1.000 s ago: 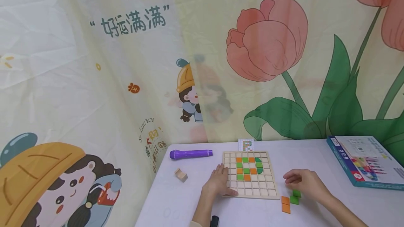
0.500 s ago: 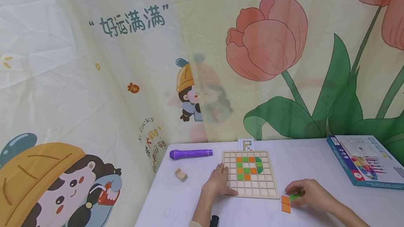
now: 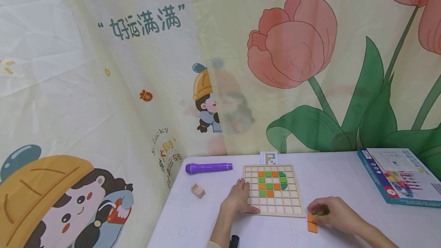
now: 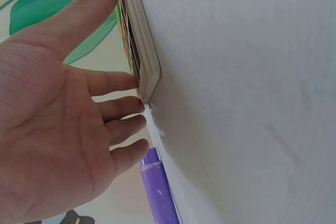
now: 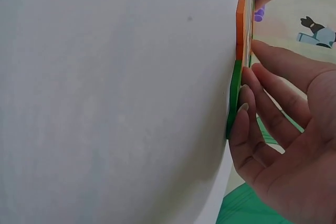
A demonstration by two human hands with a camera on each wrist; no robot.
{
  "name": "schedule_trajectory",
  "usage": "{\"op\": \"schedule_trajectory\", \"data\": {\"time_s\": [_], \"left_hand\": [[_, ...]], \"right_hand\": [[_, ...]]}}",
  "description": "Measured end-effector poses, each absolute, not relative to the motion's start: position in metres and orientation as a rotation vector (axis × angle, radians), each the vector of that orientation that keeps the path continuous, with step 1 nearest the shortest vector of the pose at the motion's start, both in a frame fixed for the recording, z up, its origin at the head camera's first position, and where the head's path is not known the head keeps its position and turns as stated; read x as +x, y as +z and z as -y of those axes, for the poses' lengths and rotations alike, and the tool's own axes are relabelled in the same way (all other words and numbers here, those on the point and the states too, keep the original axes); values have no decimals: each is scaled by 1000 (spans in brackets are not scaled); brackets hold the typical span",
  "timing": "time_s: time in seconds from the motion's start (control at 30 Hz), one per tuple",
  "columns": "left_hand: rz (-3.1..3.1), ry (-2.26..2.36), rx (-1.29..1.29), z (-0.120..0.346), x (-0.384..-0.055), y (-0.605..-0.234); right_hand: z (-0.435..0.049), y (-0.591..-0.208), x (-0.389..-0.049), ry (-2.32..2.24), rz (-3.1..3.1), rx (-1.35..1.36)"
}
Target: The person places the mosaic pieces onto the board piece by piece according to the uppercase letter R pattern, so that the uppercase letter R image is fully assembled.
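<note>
My left hand (image 3: 237, 196) rests on the left edge of a wooden grid board (image 3: 291, 202), fingers extended; the left wrist view shows its fingertips against the board's side. Orange and green tiles on the board form a letter-like pattern, with curved green pieces at its right. Beside the board's near right corner, my right hand (image 3: 335, 212) curls its fingers around loose green tiles (image 5: 234, 100), partly hidden under it in the head view. Its fingertips press at their side, and they lie flat on the table, end to end with two orange tiles (image 3: 312, 227).
A pattern card (image 3: 268, 157) stands behind the board. A purple microphone-like object (image 3: 208, 168) and a small wooden block (image 3: 198, 191) lie to the left. A flat box (image 3: 399, 175) sits at the right, and a black object (image 3: 234, 241) at the near edge.
My right hand has come down over the green tiles and shifted left with them, bringing them closer to the orange tiles. My left hand has stayed on the board.
</note>
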State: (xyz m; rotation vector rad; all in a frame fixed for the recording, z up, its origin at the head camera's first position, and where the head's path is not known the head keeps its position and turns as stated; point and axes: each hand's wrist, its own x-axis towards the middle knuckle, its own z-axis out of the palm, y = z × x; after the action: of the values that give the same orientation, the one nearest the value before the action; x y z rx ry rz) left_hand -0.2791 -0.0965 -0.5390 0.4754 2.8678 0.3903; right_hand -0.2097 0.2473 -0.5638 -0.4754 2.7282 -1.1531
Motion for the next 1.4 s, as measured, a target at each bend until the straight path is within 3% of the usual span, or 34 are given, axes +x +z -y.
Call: {"op": "schedule_trajectory", "data": {"time_s": [1.0,1.4], "left_hand": [[-2862,397,473,96,-282,-537],[-2872,367,489,98,-279,-540]], "right_hand": [[-239,-555,-218,-1310,-2644,-355],[-207,-549,-236,-1452,-2659,-371]]}}
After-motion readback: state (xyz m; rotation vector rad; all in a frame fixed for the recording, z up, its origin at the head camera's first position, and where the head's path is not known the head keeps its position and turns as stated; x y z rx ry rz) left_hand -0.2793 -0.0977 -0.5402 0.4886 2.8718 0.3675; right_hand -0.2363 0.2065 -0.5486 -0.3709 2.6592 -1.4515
